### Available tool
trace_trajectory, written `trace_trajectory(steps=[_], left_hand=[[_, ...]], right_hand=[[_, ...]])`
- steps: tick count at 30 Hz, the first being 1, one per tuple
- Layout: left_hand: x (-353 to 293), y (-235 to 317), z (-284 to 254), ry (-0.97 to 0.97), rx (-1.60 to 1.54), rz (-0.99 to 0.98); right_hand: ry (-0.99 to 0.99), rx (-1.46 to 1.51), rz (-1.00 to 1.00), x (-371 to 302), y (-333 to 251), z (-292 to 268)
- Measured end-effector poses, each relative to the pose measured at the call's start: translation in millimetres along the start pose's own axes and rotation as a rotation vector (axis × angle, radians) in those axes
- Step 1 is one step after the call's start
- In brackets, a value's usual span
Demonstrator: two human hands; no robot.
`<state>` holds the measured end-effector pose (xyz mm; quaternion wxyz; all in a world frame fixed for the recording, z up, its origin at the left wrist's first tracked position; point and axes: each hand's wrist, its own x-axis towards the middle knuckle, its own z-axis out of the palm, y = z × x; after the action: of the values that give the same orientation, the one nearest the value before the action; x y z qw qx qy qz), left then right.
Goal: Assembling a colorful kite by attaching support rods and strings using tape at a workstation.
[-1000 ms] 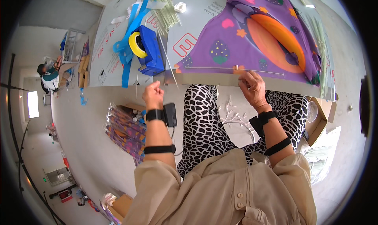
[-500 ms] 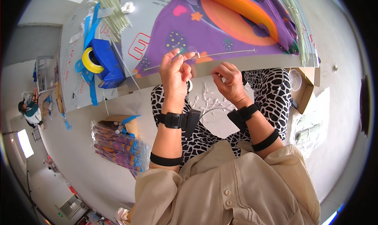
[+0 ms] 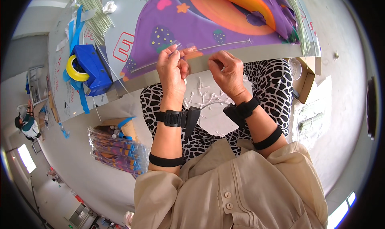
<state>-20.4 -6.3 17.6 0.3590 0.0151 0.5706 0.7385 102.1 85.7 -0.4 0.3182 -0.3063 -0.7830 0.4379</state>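
Observation:
My left hand (image 3: pixel 172 70) is closed at the front edge of the table, thumb against fingers. A small clear piece, like a bit of film or tape (image 3: pixel 175 43), shows at its fingertips. To its right, my right hand (image 3: pixel 227 70) is curled in a pinch; whatever its fingers hold, if anything, is hidden. Beyond both hands lies a purple printed fabric (image 3: pixel 146 40) with orange shapes, stars and dotted patches. A thin pale rod (image 3: pixel 228 44) runs along its near edge, passing behind my left hand.
Left on the table stand a blue tape dispenser (image 3: pixel 95 70) with a yellow roll and a bundle of pale rods (image 3: pixel 89 14). More rods (image 3: pixel 294 20) lie at right. Small white pieces (image 3: pixel 204 90) rest on my lap. Packed bags (image 3: pixel 116 151) and an open carton (image 3: pixel 306 82) are below.
The view has shifted, so the table appears further left. My left fingers have drawn in closer together, and the right hand stays curled.

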Motion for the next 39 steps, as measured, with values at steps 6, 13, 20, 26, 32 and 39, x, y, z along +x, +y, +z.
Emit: trace_trajectory(steps=[6, 13, 20, 26, 32, 39], left_hand=[[2.0, -6.0, -0.7, -0.004, -0.012, -0.004], [1.7, -6.5, 3.1, 0.013, 0.029, 0.031], [1.2, -9.3, 0.9, -0.028, 0.1, 0.076], [1.3, 5.6, 14.0, -0.088, 0.463, 0.292], [10.9, 9.1, 1.9, 0.111, 0.609, 0.445], [5.1, 26.4, -17.7, 0.172, 0.57, 0.409]], right_hand=[[0.012, 0.012, -0.014, 13.3, -2.7, -1.8], [-0.116, -0.121, -0.078, 38.9, -2.3, 7.2], [-0.248, -0.406, 0.081, 47.9, -13.7, 17.3], [-0.35, -0.561, 0.181, 62.5, -10.1, 21.3], [-0.484, -0.609, 0.216, 73.6, -23.2, 14.4], [-0.485, -0.642, 0.192, 89.4, -14.7, 19.5]])
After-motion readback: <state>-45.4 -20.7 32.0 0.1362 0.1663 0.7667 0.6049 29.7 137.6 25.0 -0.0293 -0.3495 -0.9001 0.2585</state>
